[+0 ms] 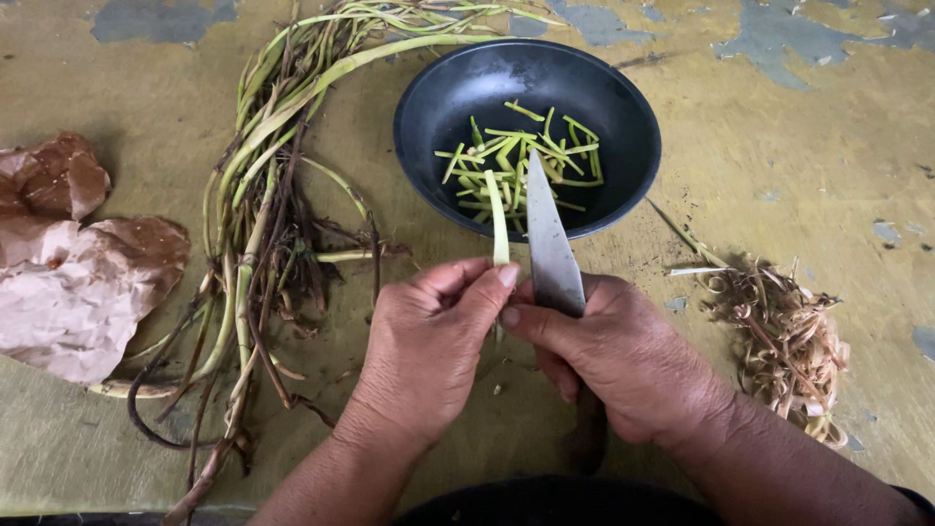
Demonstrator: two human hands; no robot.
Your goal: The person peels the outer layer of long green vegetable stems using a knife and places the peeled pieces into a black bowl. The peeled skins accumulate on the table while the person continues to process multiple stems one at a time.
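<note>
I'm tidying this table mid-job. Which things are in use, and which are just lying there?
In use: left hand holding a green stem; right hand with knife; black bowl of cut pieces; stalk bundle.

Lying about: crumpled paper; peelings pile.

The left hand (426, 346) pinches a pale green stem piece (499, 226) upright between thumb and fingers, while the right hand (614, 356) grips a knife (548, 234) whose blade points up beside the stem. Just beyond them sits a dark bowl (438, 107) holding cut green strips (521, 161). A bundle of long stalks (258, 205) lies left, curled peelings (784, 336) right, crumpled brown paper (78, 263) far left
</note>
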